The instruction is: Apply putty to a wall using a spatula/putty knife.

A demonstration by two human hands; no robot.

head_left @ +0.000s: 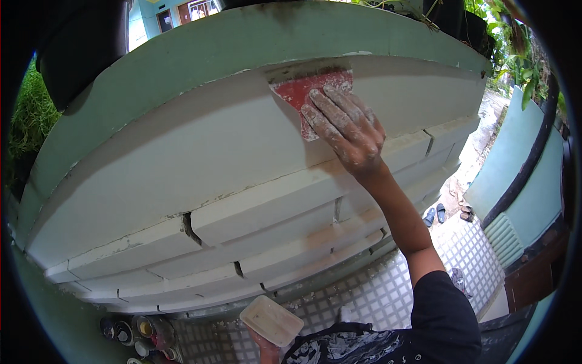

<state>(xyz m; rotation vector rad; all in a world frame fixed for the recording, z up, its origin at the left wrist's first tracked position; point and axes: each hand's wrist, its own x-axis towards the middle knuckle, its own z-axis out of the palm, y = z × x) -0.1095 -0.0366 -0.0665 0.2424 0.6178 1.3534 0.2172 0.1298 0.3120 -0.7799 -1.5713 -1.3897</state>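
Note:
My right hand, dusted with white, is closed on a red putty knife with a broad blade. Its blade edge lies against the white wall, just under the green ledge. White smears cover the red body of the knife. Low in the view, my left hand holds a shallow, pale rectangular plastic container from beneath and the side. A thin whitish residue shows inside it. Most of my left hand's fingers are hidden under the container.
White blocks with dark gaps jut out below the smooth wall band. Black pots and plants stand on the ledge. Several cans sit at lower left. Sandals lie on the tiled floor at right.

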